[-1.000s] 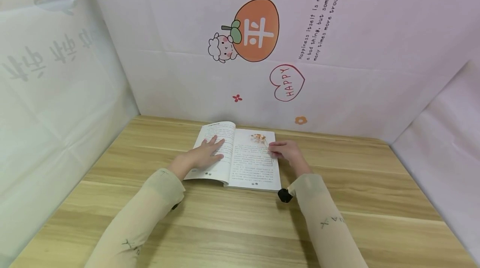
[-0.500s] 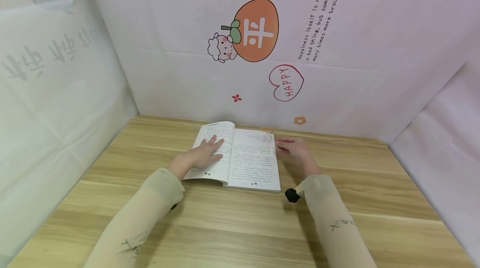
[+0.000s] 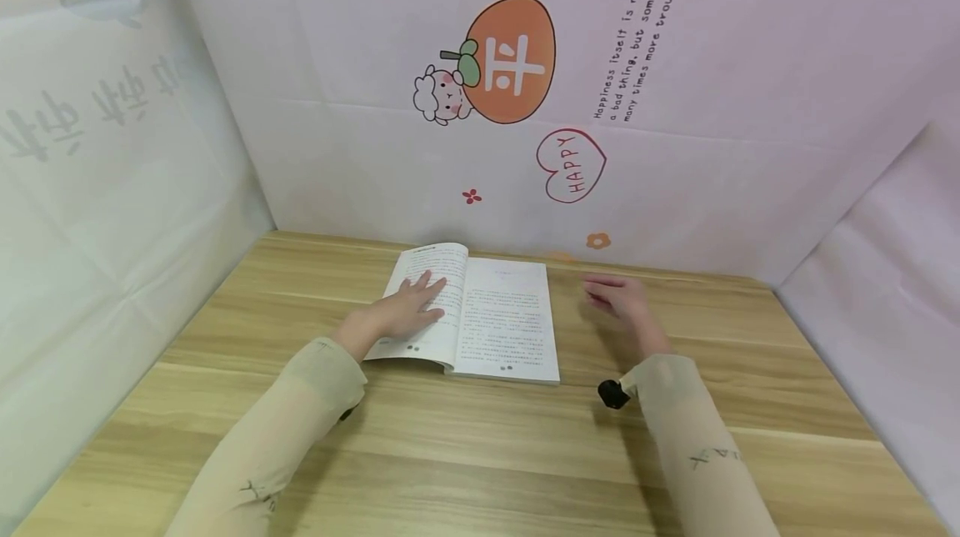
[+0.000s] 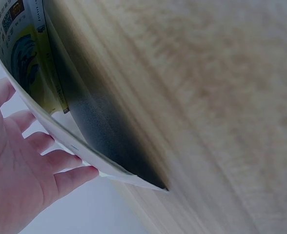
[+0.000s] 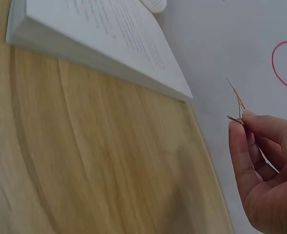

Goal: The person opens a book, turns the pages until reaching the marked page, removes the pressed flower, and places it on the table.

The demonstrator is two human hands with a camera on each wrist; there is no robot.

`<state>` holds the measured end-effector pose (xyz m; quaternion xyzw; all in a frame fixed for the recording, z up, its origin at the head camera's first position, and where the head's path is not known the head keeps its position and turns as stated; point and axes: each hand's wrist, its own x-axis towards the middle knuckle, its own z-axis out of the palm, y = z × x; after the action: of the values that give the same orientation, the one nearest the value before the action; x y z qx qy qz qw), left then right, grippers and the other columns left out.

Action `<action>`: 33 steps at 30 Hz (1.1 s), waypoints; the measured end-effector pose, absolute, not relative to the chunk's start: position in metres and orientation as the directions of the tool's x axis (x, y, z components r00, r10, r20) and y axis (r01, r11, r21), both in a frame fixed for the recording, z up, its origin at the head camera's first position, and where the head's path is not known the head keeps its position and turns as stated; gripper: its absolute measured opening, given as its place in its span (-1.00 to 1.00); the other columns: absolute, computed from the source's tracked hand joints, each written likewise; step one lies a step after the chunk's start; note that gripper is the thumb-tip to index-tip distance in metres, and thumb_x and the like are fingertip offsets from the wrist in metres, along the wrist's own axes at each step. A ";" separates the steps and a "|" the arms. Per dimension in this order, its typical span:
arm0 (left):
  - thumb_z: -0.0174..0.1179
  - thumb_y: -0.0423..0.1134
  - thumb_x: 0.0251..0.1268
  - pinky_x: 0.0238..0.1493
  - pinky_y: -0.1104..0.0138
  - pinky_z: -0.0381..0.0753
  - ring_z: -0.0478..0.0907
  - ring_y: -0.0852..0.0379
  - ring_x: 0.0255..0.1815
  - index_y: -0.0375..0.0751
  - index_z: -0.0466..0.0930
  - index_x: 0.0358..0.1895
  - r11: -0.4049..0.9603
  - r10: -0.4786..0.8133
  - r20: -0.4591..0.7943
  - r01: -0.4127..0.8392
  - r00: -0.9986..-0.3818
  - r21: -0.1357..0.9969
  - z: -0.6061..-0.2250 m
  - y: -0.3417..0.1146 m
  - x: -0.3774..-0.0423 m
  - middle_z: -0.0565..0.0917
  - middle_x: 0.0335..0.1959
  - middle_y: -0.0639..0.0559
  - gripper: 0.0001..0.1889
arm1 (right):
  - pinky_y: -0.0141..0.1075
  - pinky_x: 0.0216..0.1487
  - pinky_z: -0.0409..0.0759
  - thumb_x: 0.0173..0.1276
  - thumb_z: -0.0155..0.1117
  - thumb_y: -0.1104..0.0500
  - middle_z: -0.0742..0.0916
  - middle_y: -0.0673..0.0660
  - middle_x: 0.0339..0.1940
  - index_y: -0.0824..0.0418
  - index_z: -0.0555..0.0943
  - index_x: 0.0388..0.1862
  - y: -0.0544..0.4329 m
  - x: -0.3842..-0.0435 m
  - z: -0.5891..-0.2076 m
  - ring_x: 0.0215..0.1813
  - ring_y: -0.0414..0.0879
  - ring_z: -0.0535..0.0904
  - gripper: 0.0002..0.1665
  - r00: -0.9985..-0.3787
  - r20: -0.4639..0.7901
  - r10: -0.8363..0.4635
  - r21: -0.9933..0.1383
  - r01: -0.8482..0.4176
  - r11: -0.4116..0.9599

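An open book (image 3: pixel 510 328) lies near the back of the table, printed pages facing up. My left hand (image 3: pixel 405 312) rests on its left page with the fingers spread. From the left wrist view, that hand (image 4: pixel 29 161) lies against the curved page, and the cover's coloured inner side (image 4: pixel 33 68) shows beneath. To the right of the book, my right hand (image 3: pixel 618 297) is raised clear of it. Between thumb and fingertips it pinches a thin bookmark (image 5: pixel 238 100), seen nearly edge-on; in the head view only a faint orange patch of it shows.
The wooden table (image 3: pixel 480 462) extends in front of the book and to both sides. A printed white cloth wall (image 3: pixel 360 170) stands just behind it, with more cloth at left and right. A black device (image 3: pixel 613 393) sits at my right wrist.
My right hand has moved right, off the right page, taking the bookmark away from over the print. My left hand has stayed on the left page.
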<state>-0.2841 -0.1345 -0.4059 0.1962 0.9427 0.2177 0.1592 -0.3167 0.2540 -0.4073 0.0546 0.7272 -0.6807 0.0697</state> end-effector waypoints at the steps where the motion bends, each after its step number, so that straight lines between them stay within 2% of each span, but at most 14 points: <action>1: -0.13 0.02 0.69 0.45 -0.40 -0.09 -0.32 -0.54 0.58 -0.11 -0.12 0.69 0.828 0.439 -0.213 0.301 -0.873 0.474 -0.406 -0.135 -0.284 -0.26 0.67 -0.28 -0.31 | -0.41 -0.01 0.67 0.54 0.20 0.38 0.79 -0.11 -0.30 0.59 0.38 0.40 0.258 -0.316 -0.408 -0.21 -0.30 0.72 -0.46 -0.985 -0.171 -0.012 -0.983 0.170 0.075; 4: -0.13 0.02 0.69 0.45 -0.41 -0.10 -0.32 -0.54 0.58 -0.11 -0.12 0.69 0.827 0.438 -0.215 0.298 -0.873 0.477 -0.407 -0.135 -0.284 -0.26 0.67 -0.28 -0.31 | -0.41 -0.01 0.68 0.54 0.18 0.38 0.78 -0.16 -0.32 0.57 0.37 0.42 0.268 -0.313 -0.410 -0.21 -0.31 0.72 -0.45 -0.985 -0.173 -0.003 -0.983 0.172 0.065; 9: -0.14 0.02 0.69 0.45 -0.40 -0.11 -0.32 -0.55 0.58 -0.11 -0.12 0.69 0.826 0.440 -0.213 0.299 -0.872 0.478 -0.408 -0.135 -0.284 -0.26 0.67 -0.29 -0.31 | -0.40 0.00 0.68 0.54 0.21 0.35 0.80 -0.09 -0.24 0.55 0.37 0.43 0.283 -0.309 -0.413 -0.21 -0.31 0.73 -0.44 -0.982 -0.188 0.019 -0.979 0.189 0.070; 15: -0.14 0.01 0.70 0.46 -0.39 -0.13 -0.33 -0.55 0.58 -0.12 -0.14 0.69 0.825 0.444 -0.210 0.306 -0.871 0.476 -0.407 -0.137 -0.283 -0.27 0.67 -0.29 -0.31 | -0.43 -0.02 0.67 0.54 0.22 0.32 0.77 -0.12 -0.19 0.56 0.38 0.42 0.297 -0.305 -0.416 -0.18 -0.34 0.70 -0.43 -0.986 -0.164 0.036 -0.972 0.168 0.162; 20: -0.18 0.03 0.71 0.47 -0.38 -0.14 -0.37 -0.53 0.58 -0.10 -0.19 0.70 0.826 0.450 -0.214 0.313 -0.867 0.468 -0.408 -0.137 -0.283 -0.31 0.67 -0.27 -0.30 | -0.45 -0.10 0.68 0.53 0.23 0.33 0.78 -0.12 -0.28 0.57 0.39 0.40 0.305 -0.304 -0.421 -0.25 -0.34 0.70 -0.44 -0.977 -0.199 0.079 -0.964 0.210 0.165; 24: -0.20 0.05 0.71 0.48 -0.36 -0.15 -0.39 -0.50 0.59 -0.07 -0.21 0.70 0.832 0.446 -0.220 0.311 -0.868 0.459 -0.410 -0.136 -0.284 -0.33 0.67 -0.24 -0.30 | -0.45 -0.17 0.69 0.50 0.24 0.38 0.79 -0.09 -0.40 0.57 0.45 0.34 0.311 -0.305 -0.423 -0.34 -0.31 0.72 -0.50 -0.961 -0.245 0.129 -0.960 0.258 0.106; 28: -0.19 0.06 0.70 0.49 -0.35 -0.15 -0.39 -0.48 0.60 -0.05 -0.20 0.70 0.837 0.439 -0.219 0.307 -0.872 0.453 -0.411 -0.135 -0.285 -0.33 0.68 -0.22 -0.30 | -0.42 -0.16 0.71 0.48 0.24 0.43 0.79 -0.06 -0.42 0.59 0.47 0.30 0.314 -0.305 -0.425 -0.36 -0.28 0.74 -0.54 -0.955 -0.253 0.153 -0.963 0.264 0.055; 33: -0.19 0.05 0.70 0.49 -0.34 -0.15 -0.38 -0.49 0.59 -0.07 -0.19 0.70 0.835 0.440 -0.215 0.310 -0.872 0.455 -0.411 -0.134 -0.285 -0.32 0.67 -0.24 -0.30 | -0.42 -0.18 0.71 0.49 0.23 0.42 0.78 -0.08 -0.42 0.62 0.43 0.33 0.315 -0.303 -0.426 -0.38 -0.30 0.73 -0.50 -0.958 -0.237 0.161 -0.960 0.256 0.112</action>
<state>-0.2849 -0.1345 -0.4109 0.1984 0.9448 0.2076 0.1576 -0.3032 0.3155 -0.4259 0.1400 0.7446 -0.6516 0.0368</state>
